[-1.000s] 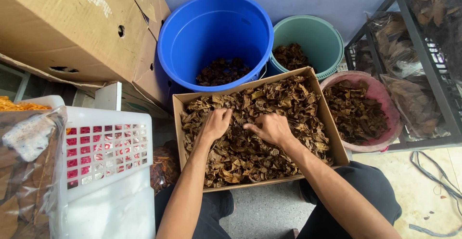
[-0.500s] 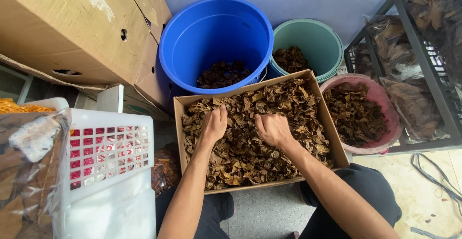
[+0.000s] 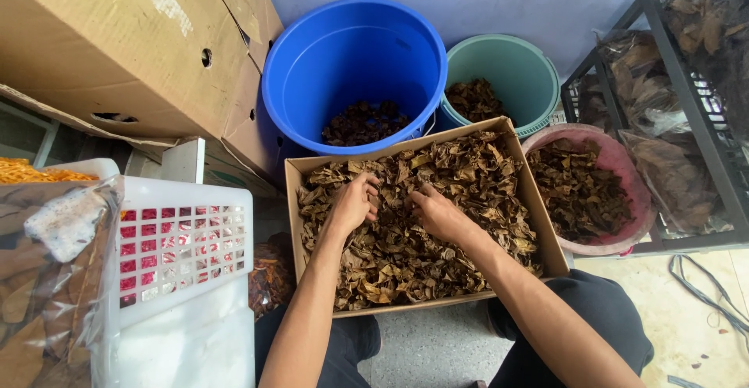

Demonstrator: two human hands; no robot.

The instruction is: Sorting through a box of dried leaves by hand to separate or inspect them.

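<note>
Brown dried leaves (image 3: pixel 437 255) fill the cardboard box (image 3: pixel 538 201) at centre; left hand (image 3: pixel 353 204) and right hand (image 3: pixel 438 215) dig in, fingers loosely curled. Brittle flakes could spill over the low rim.

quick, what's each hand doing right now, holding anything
Left hand: fingers curled down into the dried brown pieces in the cardboard box; a grip cannot be told.
Right hand: resting palm-down on the same pieces, nothing visibly held.

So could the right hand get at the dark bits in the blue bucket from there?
Probably yes. The right hand rests in the cardboard box of dried leaves, and the blue bucket stands open right behind it, nothing covering it. The dark pieces lie deep at the bottom, though.
</note>
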